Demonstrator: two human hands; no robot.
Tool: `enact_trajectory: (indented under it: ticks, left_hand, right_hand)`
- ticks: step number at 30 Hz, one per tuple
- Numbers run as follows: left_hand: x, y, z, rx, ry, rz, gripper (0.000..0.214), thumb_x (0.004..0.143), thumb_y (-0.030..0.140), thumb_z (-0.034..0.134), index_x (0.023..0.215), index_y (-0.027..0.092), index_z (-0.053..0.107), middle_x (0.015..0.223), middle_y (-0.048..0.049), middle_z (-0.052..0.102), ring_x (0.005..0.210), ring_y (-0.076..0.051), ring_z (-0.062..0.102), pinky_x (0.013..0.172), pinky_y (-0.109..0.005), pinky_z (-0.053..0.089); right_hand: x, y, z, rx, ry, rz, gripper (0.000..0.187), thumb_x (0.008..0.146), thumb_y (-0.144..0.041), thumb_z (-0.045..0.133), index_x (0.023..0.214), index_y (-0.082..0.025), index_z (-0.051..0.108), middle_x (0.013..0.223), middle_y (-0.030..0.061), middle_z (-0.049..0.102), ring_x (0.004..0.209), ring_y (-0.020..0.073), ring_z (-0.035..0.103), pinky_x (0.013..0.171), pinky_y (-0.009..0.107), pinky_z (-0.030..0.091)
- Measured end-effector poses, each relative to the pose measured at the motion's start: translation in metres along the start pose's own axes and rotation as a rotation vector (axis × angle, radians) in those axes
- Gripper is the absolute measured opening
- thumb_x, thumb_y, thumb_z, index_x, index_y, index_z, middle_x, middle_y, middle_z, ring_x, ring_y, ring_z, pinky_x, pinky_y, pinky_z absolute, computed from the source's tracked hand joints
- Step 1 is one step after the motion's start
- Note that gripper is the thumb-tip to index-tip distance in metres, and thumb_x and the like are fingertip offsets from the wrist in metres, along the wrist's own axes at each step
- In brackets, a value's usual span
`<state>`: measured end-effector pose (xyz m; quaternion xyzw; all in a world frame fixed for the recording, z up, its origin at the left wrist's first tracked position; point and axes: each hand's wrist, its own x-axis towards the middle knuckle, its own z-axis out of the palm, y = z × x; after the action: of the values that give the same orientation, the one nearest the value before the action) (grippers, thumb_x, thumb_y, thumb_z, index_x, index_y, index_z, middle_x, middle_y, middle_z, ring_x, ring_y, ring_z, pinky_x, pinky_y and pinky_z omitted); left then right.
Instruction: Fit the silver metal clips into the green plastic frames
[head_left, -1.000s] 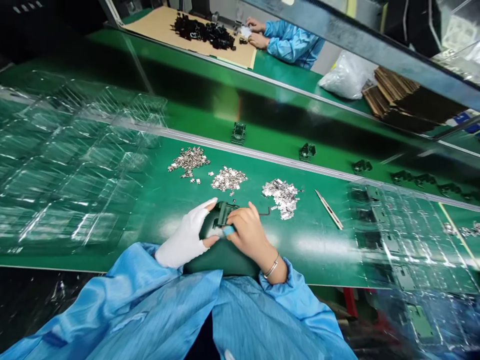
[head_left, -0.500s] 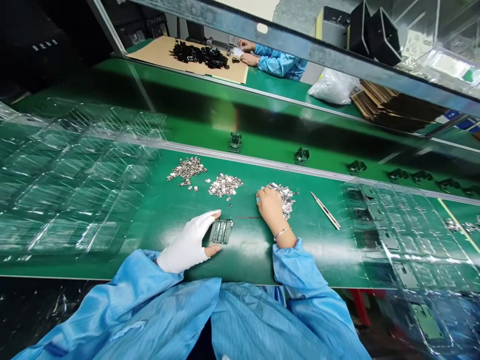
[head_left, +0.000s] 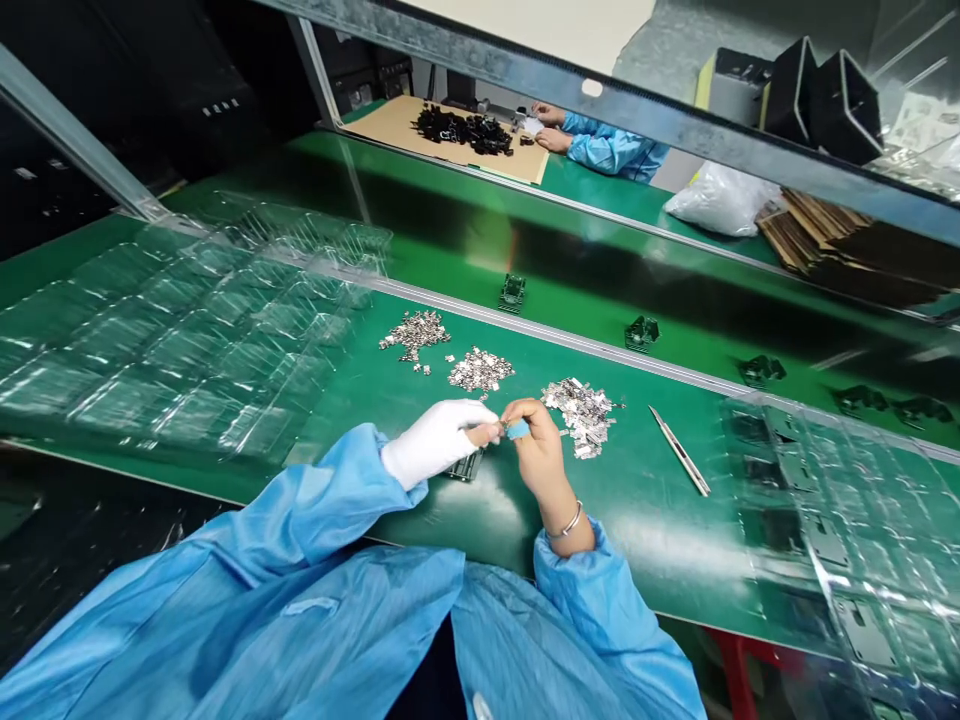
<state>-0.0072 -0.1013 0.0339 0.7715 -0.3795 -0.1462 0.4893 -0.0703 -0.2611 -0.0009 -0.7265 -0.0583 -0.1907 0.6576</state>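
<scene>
Left grip [head_left: 441,440], right grip [head_left: 538,450] (close together)

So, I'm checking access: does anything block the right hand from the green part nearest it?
The left hand hides some of the green part here; nothing visible stands between the part's exposed right edge and the right hand.

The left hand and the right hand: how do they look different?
The left hand wears a white glove; the right hand has no glove, just a blue wrap on a finger.
The right hand has a bracelet at its wrist; none shows on the left hand.
The left hand partly covers a green part; the right hand is off to its right.
Both come out of blue sleeves.
</scene>
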Motion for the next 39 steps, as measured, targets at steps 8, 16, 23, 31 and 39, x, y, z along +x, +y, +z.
enact_trajectory:
  ticks: [8, 16, 23, 31, 39]
  left_hand:
    - [-0.009, -0.002, -0.002, 0.586, 0.055, 0.044, 0.026, 0.087, 0.029, 0.045, 0.070, 0.015, 0.059, 0.068, -0.0058, 0.058, 0.067, -0.019, 0.056, 0.064, -0.030, 0.040]
    - [-0.029, -0.026, -0.008, 0.441, 0.168, 0.065, 0.034, 0.090, 0.038, 0.040, 0.085, 0.016, 0.065, 0.085, -0.0089, 0.066, 0.085, -0.022, 0.061, 0.081, -0.037, 0.047]
    - [-0.035, -0.062, 0.010, -0.064, 0.072, -0.177, 0.033, 0.081, 0.033, 0.046, 0.100, 0.015, 0.065, 0.103, -0.0074, 0.069, 0.098, -0.022, 0.063, 0.094, -0.036, 0.049]
    - [-0.036, -0.066, 0.017, -0.101, 0.128, -0.174, 0.032, 0.081, 0.034, 0.046, 0.099, 0.015, 0.065, 0.103, -0.0083, 0.069, 0.099, -0.022, 0.063, 0.095, -0.036, 0.048]
    - [-0.032, -0.064, 0.023, -0.190, 0.160, -0.236, 0.028, 0.083, 0.040, 0.047, 0.090, 0.017, 0.061, 0.092, -0.0055, 0.067, 0.090, -0.021, 0.062, 0.088, -0.035, 0.049]
  right_hand:
    - [-0.004, -0.001, 0.004, -0.131, -0.138, 0.095, 0.010, 0.082, -0.021, 0.053, 0.090, -0.023, 0.059, 0.087, 0.0006, 0.063, 0.082, 0.0156, 0.059, 0.076, 0.029, 0.048]
    - [-0.010, -0.007, 0.012, -0.564, -0.239, -0.006, 0.017, 0.080, -0.013, 0.047, 0.084, -0.023, 0.060, 0.085, 0.0014, 0.066, 0.084, 0.0175, 0.060, 0.104, 0.044, 0.034]
    - [-0.014, 0.004, 0.026, -0.678, -0.189, -0.026, 0.013, 0.075, -0.011, 0.051, 0.081, -0.021, 0.058, 0.091, 0.0050, 0.063, 0.090, 0.0207, 0.056, 0.088, 0.038, 0.040]
    - [-0.017, 0.008, 0.030, -0.711, -0.179, 0.008, 0.013, 0.077, -0.012, 0.048, 0.084, -0.022, 0.054, 0.091, 0.0046, 0.062, 0.092, 0.0203, 0.055, 0.087, 0.036, 0.040]
    - [-0.020, 0.009, 0.031, -0.616, -0.165, 0.104, 0.015, 0.074, -0.012, 0.047, 0.083, -0.022, 0.052, 0.094, 0.0056, 0.061, 0.093, 0.0211, 0.055, 0.086, 0.038, 0.041]
